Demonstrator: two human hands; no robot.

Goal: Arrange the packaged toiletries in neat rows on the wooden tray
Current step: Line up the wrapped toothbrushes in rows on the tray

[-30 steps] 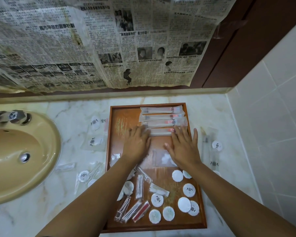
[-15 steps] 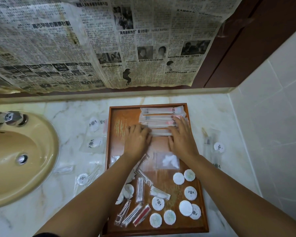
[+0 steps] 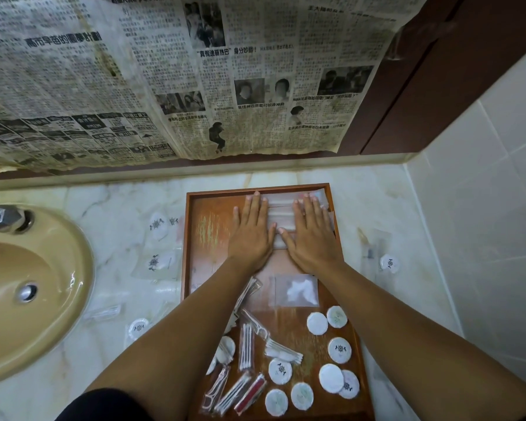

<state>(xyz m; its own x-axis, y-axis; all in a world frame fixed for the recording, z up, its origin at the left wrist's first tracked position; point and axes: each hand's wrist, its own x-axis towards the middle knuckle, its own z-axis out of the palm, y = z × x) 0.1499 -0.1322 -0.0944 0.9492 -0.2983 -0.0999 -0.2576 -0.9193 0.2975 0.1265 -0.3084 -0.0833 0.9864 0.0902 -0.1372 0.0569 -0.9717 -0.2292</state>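
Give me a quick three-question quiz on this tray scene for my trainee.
1. True or false: the left hand and right hand lie flat on the long packets at the far end of the wooden tray.
2. The sink lies on the tray's: A) left, B) right, C) near side.
3. Fill in: the round packets in the tray sit toward its ___ end.
Key: 1 true; 2 A; 3 near.
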